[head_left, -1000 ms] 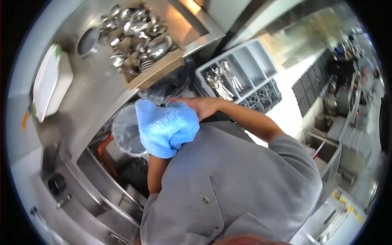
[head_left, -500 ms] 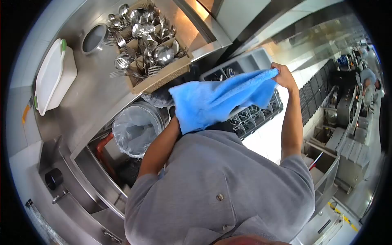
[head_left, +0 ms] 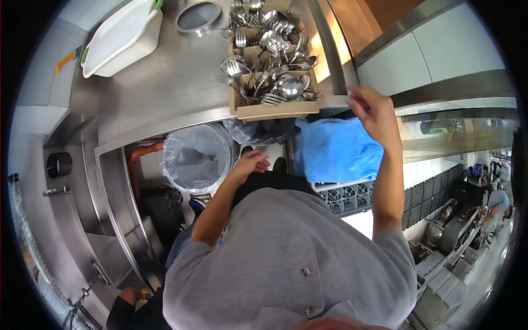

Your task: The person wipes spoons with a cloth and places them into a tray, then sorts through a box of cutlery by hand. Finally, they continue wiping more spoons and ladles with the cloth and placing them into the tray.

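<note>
A fluffy blue towel (head_left: 338, 148) lies spread over the grey plastic rack (head_left: 349, 199), hiding most of it. My right hand (head_left: 374, 113) is raised just above the towel's upper right corner, near the counter's end. Its fingers are loosely bent and apart, with nothing in them. My left hand (head_left: 250, 165) hangs in front of my body, between the lined bin and the towel, empty with relaxed fingers. Beyond both hands, a tan divided cutlery holder (head_left: 278, 113) stands on the counter, full of forks (head_left: 273, 100), spoons and ladles.
The steel counter (head_left: 165, 91) carries a white tub (head_left: 124, 41) and has a round opening (head_left: 199, 17). Below it stands a plastic-lined bin (head_left: 201, 157). Sinks are at left. Another person's knee (head_left: 129, 297) shows at lower left; a distant person (head_left: 498, 203) is at right.
The towel, held stretched between both hands before, now lies on the rack and both hands have let go. My view has turned right, and another person's leg has appeared at lower left.
</note>
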The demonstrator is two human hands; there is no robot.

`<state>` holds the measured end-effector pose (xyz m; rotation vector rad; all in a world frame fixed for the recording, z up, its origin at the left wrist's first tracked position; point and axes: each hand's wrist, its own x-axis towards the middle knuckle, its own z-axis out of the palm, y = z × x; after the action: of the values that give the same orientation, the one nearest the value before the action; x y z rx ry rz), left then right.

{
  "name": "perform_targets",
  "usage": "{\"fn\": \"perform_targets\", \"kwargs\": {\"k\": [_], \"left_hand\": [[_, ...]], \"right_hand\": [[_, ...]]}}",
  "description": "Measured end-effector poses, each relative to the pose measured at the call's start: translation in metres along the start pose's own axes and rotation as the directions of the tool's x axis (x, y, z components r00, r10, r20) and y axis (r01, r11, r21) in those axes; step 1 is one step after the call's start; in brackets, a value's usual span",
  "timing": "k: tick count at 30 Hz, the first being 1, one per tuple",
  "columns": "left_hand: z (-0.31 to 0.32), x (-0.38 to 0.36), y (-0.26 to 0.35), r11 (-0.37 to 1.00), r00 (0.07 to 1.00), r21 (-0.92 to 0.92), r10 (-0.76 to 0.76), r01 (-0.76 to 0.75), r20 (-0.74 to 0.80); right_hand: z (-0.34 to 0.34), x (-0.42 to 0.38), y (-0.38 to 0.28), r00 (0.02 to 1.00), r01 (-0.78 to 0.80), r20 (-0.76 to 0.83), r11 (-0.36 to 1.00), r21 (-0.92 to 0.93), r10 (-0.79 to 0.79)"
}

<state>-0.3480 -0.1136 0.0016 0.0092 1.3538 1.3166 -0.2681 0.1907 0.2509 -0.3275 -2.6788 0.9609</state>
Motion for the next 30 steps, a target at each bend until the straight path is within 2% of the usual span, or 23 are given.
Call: {"fn": "perform_targets", "kwargs": {"k": [1, 3, 4, 5, 6, 8, 9, 11, 12, 14, 16, 17, 18, 19, 21, 22, 23, 24, 25, 26, 27, 28, 30], "left_hand": [[-0.005, -0.012, 0.012, 1.000, 1.000, -0.002, 0.004, -0.004, 0.005], [-0.010, -0.033, 0.033, 0.977, 0.976, -0.072, 0.192, -0.200, -0.103], [-0.012, -0.043, 0.044, 0.976, 0.977, -0.080, 0.196, -0.203, -0.084], [-0.014, -0.053, 0.054, 0.949, 0.952, -0.124, 0.272, -0.289, -0.139], [-0.016, -0.062, 0.063, 0.913, 0.919, -0.165, 0.339, -0.373, -0.200], [-0.021, -0.081, 0.079, 0.871, 0.888, -0.212, 0.392, -0.442, -0.240], [-0.025, -0.089, 0.087, 0.825, 0.847, -0.239, 0.441, -0.513, -0.296], [-0.034, -0.100, 0.099, 0.796, 0.820, -0.235, 0.486, -0.559, -0.304], [-0.038, -0.106, 0.105, 0.770, 0.790, -0.217, 0.528, -0.600, -0.313], [-0.039, -0.117, 0.126, 0.761, 0.756, -0.142, 0.568, -0.633, -0.326], [-0.035, -0.128, 0.156, 0.662, 0.608, 0.130, 0.737, -0.738, -0.297], [-0.034, -0.132, 0.173, 0.610, 0.572, 0.169, 0.789, -0.774, -0.225], [-0.030, -0.129, 0.190, 0.491, 0.460, 0.263, 0.871, -0.830, -0.174], [-0.022, -0.123, 0.210, 0.357, 0.340, 0.347, 0.934, -0.867, -0.110], [0.000, -0.111, 0.259, 0.074, 0.113, 0.450, 0.992, -0.890, 0.058], [0.013, -0.093, 0.278, 0.016, 0.070, 0.390, 0.990, -0.921, 0.124], [0.023, -0.079, 0.293, -0.039, 0.023, 0.324, 0.982, -0.945, 0.187], [0.021, -0.073, 0.301, -0.048, 0.018, 0.311, 0.979, -0.949, 0.204], [0.014, -0.070, 0.310, 0.322, 0.330, 0.082, 0.882, -0.943, 0.335], [0.007, -0.069, 0.318, 0.668, 0.542, -0.077, 0.661, -0.740, 0.518], [0.002, -0.069, 0.315, 0.732, 0.559, -0.290, 0.666, -0.616, 0.493], [-0.005, -0.069, 0.311, 0.735, 0.555, -0.280, 0.659, -0.617, 0.508], [-0.019, -0.072, 0.300, 0.625, 0.626, -0.396, 0.766, -0.673, 0.146]], "right_hand": [[0.005, 0.020, -0.015, 0.995, 0.103, -0.008, 0.994, 0.021, -0.102], [0.020, 0.059, -0.034, 0.955, 0.296, 0.050, 0.953, -0.062, -0.293], [0.033, 0.075, -0.040, 0.918, 0.393, 0.086, 0.916, -0.075, -0.387], [0.047, 0.084, -0.043, 0.931, 0.323, 0.197, 0.945, -0.046, -0.308], [0.061, 0.094, -0.044, 0.932, 0.320, 0.203, 0.945, -0.064, -0.302], [0.083, 0.107, -0.044, 0.851, 0.473, 0.391, 0.834, -0.283, -0.350], [0.083, 0.110, -0.047, 0.849, 0.475, 0.398, 0.830, -0.292, -0.346], [0.081, 0.115, -0.053, 0.798, 0.504, 0.528, 0.802, -0.320, -0.291], [0.077, 0.119, -0.051, 0.795, 0.507, 0.533, 0.799, -0.322, -0.289], [0.060, 0.129, -0.046, 0.762, 0.569, 0.481, 0.803, -0.178, -0.434], [0.023, 0.129, -0.084, 0.771, 0.581, 0.435, 0.794, -0.180, -0.466], [0.008, 0.125, -0.110, 0.804, 0.524, 0.472, 0.807, -0.273, -0.362], [-0.006, 0.122, -0.132, 0.833, 0.462, 0.493, 0.807, -0.369, -0.252], [-0.015, 0.121, -0.149, 0.841, 0.453, 0.481, 0.806, -0.381, -0.246], [-0.020, 0.121, -0.176, 0.734, 0.674, 0.517, 0.565, -0.476, -0.440], [-0.015, 0.123, -0.184, 0.747, 0.660, 0.506, 0.568, -0.491, -0.431], [-0.007, 0.127, -0.193, 0.701, 0.712, 0.479, 0.550, -0.436, -0.529], [-0.004, 0.131, -0.200, 0.646, 0.763, 0.443, 0.520, -0.384, -0.621], [-0.011, 0.138, -0.211, 0.670, 0.738, 0.477, 0.581, -0.344, -0.569], [-0.019, 0.148, -0.219, 0.686, 0.708, 0.510, 0.638, -0.304, -0.518], [0.000, 0.160, -0.198, 0.796, 0.582, 0.282, 0.805, -0.114, -0.536], [0.026, 0.172, -0.161, 0.883, 0.458, 0.050, 0.880, 0.129, -0.467], [0.054, 0.197, -0.090, 0.894, 0.423, 0.035, 0.818, -0.390, -0.446]]}}
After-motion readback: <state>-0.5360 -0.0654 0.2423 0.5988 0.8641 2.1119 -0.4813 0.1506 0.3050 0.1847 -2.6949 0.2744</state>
